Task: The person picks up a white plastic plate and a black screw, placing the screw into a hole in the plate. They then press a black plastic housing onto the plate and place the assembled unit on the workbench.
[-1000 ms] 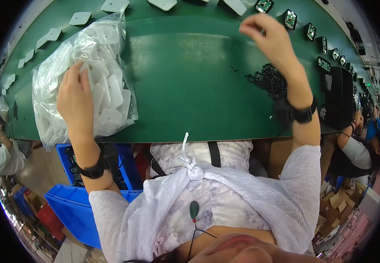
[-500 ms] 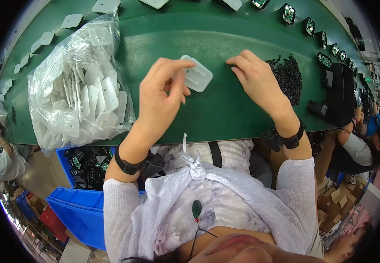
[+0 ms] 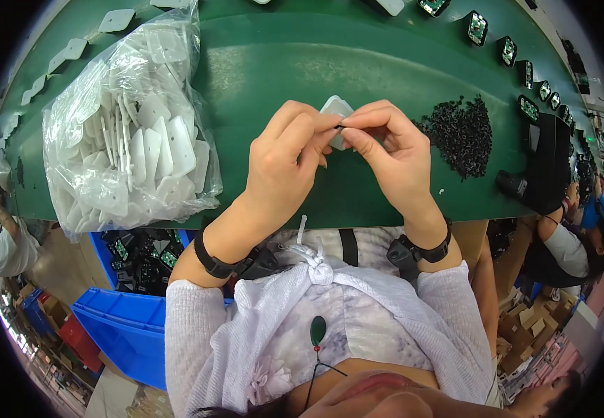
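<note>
My left hand (image 3: 284, 157) and my right hand (image 3: 394, 153) meet fingertip to fingertip above the green table. Both pinch a tiny black part (image 3: 339, 127) between thumb and forefinger; its exact shape is too small to make out. Just behind the fingertips shows a translucent white plastic plate (image 3: 335, 107) with rounded corners, partly covered by the fingers. I cannot tell whether any finger holds that plate or it rests on the table. To the right of my right hand lies a loose heap of small black parts (image 3: 458, 136).
A clear plastic bag (image 3: 201, 104) full of white plates lies at the left. Black housings with green circuit boards (image 3: 478, 28) line the right rim; white plates (image 3: 117, 21) line the far left. Blue bins (image 3: 121, 313) stand below the table's edge. Other people (image 3: 570, 240) sit nearby.
My right hand has moved left from beside the heap to meet my left hand, which has shifted right. A tiny black part now shows between the fingertips, in front of the white plate.
</note>
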Tool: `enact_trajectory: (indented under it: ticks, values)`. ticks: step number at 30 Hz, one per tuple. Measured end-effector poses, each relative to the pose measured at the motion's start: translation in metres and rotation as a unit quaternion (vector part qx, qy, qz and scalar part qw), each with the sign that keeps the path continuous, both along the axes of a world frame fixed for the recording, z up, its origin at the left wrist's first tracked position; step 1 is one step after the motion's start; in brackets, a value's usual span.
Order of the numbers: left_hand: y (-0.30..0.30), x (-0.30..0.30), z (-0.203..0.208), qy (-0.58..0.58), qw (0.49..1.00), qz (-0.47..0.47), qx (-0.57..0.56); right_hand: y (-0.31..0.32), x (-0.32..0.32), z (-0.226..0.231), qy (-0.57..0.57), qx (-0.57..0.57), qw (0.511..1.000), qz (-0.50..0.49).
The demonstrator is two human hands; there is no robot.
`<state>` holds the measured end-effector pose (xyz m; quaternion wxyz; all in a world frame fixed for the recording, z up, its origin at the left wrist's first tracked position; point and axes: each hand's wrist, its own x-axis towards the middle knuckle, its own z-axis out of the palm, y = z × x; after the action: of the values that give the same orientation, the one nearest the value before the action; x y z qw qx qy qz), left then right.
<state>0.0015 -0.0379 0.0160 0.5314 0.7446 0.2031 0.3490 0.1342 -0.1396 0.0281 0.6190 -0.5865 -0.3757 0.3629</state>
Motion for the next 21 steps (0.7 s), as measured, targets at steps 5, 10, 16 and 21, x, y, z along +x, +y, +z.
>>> enact_trajectory:
  ticks: [5, 10, 16, 21]
  values:
    - [-0.003, -0.002, 0.002, 0.006, 0.999, 0.003, 0.045, -0.004, -0.004, 0.003, -0.127, -0.008, 0.992, -0.021]
    - [-0.009, -0.006, 0.001, -0.012, 0.996, -0.005, 0.089, -0.004, -0.009, 0.012, -0.207, -0.015, 0.977, -0.052]
    - [-0.024, -0.005, 0.005, -0.059, 0.972, 0.004, -0.227, -0.007, -0.016, 0.010, -0.180, -0.014, 0.980, -0.090]
    - [-0.021, -0.010, -0.004, -0.085, 0.957, -0.053, -0.271, -0.009, -0.015, 0.008, -0.202, -0.028, 0.976, -0.079]
